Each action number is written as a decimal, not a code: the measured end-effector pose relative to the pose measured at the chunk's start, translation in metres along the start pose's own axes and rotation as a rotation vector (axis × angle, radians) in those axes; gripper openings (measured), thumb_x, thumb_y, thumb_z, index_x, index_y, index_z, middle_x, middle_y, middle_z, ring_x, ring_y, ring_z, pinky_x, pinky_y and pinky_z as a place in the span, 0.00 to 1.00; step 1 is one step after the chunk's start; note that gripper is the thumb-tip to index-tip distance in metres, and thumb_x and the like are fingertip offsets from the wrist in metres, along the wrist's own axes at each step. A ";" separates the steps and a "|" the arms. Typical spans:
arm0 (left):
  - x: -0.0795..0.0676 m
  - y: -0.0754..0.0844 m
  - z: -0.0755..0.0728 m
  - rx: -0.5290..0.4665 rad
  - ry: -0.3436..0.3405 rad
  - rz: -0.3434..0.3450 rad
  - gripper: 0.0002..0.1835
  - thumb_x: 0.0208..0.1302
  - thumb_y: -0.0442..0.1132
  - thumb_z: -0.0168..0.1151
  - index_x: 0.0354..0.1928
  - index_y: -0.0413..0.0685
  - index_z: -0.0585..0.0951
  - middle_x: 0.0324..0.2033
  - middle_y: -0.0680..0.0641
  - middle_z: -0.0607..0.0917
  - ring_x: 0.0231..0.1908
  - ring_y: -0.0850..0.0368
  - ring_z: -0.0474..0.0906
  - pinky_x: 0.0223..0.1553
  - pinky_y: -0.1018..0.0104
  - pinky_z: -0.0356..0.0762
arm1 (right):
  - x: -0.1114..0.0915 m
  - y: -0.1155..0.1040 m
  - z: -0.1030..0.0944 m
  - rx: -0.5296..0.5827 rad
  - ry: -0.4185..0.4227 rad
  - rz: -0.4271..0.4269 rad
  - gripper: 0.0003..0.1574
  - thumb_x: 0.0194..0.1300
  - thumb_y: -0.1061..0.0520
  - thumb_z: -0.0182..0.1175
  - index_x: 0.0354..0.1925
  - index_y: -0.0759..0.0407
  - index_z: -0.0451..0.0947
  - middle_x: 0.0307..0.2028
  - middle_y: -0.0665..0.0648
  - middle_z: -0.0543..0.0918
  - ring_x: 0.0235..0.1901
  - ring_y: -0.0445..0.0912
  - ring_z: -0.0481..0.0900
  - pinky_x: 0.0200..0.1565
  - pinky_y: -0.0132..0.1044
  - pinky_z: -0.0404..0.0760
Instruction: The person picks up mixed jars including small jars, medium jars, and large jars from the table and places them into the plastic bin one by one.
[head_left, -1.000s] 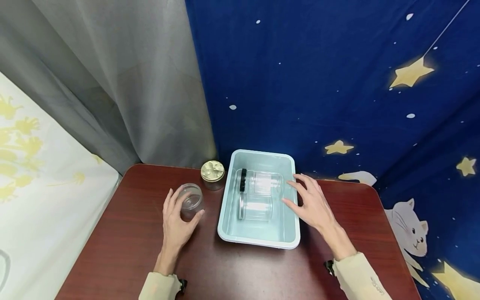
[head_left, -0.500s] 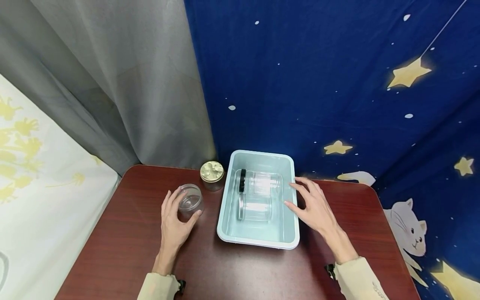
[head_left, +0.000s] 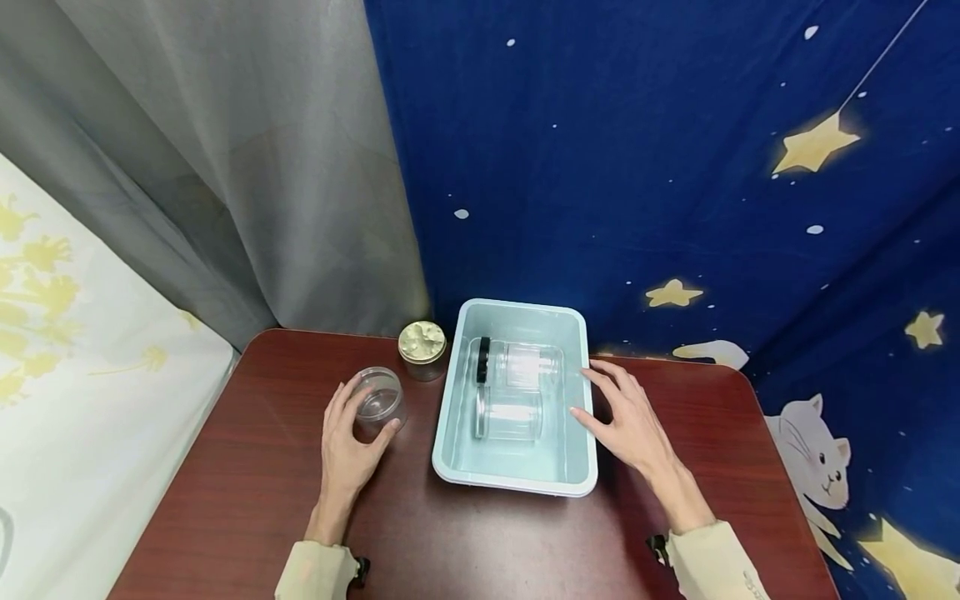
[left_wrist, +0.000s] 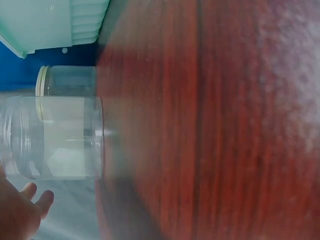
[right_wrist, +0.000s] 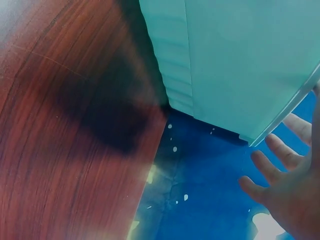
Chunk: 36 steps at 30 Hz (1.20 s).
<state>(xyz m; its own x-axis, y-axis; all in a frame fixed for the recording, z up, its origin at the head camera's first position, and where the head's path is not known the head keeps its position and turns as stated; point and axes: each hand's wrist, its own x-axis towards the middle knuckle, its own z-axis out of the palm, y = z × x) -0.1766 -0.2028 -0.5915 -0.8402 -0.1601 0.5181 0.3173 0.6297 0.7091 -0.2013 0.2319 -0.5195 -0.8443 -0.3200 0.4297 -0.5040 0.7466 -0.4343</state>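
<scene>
A clear, lidless round jar (head_left: 380, 404) stands upright on the table near its left side. My left hand (head_left: 348, 454) is beside it, thumb and fingers spread loosely around its left and near side. In the left wrist view, a gap shows between some fingertips (left_wrist: 45, 200) and the jar wall; whether the thumb touches is unclear. My right hand (head_left: 633, 425) has its fingers spread at the right rim of a pale blue plastic bin (head_left: 517, 486), holding nothing. Inside the bin lie two clear jars on their sides, one with a black lid (head_left: 483, 360), the other a clear jar (head_left: 513, 417).
A jar with a gold lid (head_left: 422, 342) stands behind the open jar, left of the bin. The dark red wooden table (head_left: 480, 542) ends at a grey curtain (head_left: 337, 208) and a blue starry curtain (head_left: 600, 208).
Both hands stay nearly in place. My right fingers have shifted slightly outward and down from over the bin toward its right rim. The jars and bin have not visibly moved.
</scene>
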 end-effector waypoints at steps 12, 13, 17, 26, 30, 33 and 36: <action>0.002 0.000 0.003 -0.017 -0.015 0.000 0.34 0.47 0.43 0.80 0.59 0.45 0.81 0.68 0.46 0.71 0.68 0.40 0.63 0.66 0.49 0.57 | -0.007 -0.005 0.002 0.059 -0.030 0.080 0.40 0.60 0.45 0.71 0.68 0.51 0.72 0.66 0.55 0.70 0.62 0.50 0.70 0.60 0.51 0.67; 0.002 -0.001 0.003 -0.020 -0.018 -0.005 0.34 0.47 0.42 0.79 0.59 0.45 0.81 0.69 0.46 0.71 0.68 0.41 0.63 0.66 0.49 0.57 | -0.008 -0.006 0.002 0.065 -0.031 0.087 0.40 0.60 0.45 0.71 0.68 0.51 0.71 0.66 0.55 0.70 0.62 0.50 0.70 0.60 0.49 0.67; 0.001 -0.001 0.003 -0.021 -0.027 -0.013 0.32 0.49 0.42 0.79 0.59 0.48 0.81 0.69 0.48 0.70 0.68 0.45 0.64 0.63 0.51 0.60 | -0.010 -0.006 0.004 0.090 -0.044 0.120 0.41 0.62 0.44 0.69 0.70 0.49 0.69 0.67 0.53 0.69 0.64 0.48 0.69 0.61 0.42 0.67; 0.001 -0.002 0.005 -0.015 -0.028 -0.015 0.29 0.51 0.43 0.77 0.58 0.50 0.82 0.70 0.50 0.69 0.68 0.51 0.64 0.62 0.55 0.61 | -0.012 -0.005 0.009 0.268 -0.088 0.208 0.41 0.66 0.48 0.66 0.73 0.47 0.63 0.68 0.51 0.68 0.63 0.48 0.72 0.56 0.53 0.75; 0.001 -0.004 0.005 -0.003 -0.031 0.000 0.29 0.52 0.42 0.77 0.59 0.50 0.82 0.70 0.50 0.68 0.68 0.50 0.64 0.62 0.54 0.61 | -0.013 -0.006 0.010 0.364 -0.110 0.259 0.41 0.68 0.48 0.65 0.74 0.45 0.61 0.68 0.53 0.68 0.61 0.53 0.75 0.54 0.54 0.77; -0.001 -0.006 0.005 0.016 -0.032 0.008 0.30 0.51 0.40 0.76 0.59 0.51 0.81 0.71 0.50 0.68 0.68 0.48 0.64 0.62 0.52 0.61 | -0.015 -0.006 0.011 0.401 -0.130 0.297 0.41 0.69 0.47 0.63 0.75 0.42 0.59 0.68 0.55 0.69 0.59 0.55 0.78 0.52 0.53 0.79; -0.001 -0.006 0.007 0.006 -0.026 -0.002 0.29 0.51 0.37 0.76 0.58 0.52 0.82 0.71 0.50 0.66 0.69 0.49 0.63 0.64 0.55 0.61 | -0.016 -0.007 0.013 0.445 -0.140 0.319 0.42 0.69 0.47 0.63 0.76 0.42 0.58 0.68 0.57 0.70 0.57 0.56 0.79 0.49 0.50 0.81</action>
<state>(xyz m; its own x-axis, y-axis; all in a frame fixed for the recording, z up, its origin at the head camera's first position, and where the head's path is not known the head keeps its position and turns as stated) -0.1806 -0.2016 -0.5997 -0.8520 -0.1419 0.5040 0.3126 0.6342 0.7071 -0.1863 0.2244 -0.5335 -0.9683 -0.2153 0.1264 -0.2220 0.5108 -0.8305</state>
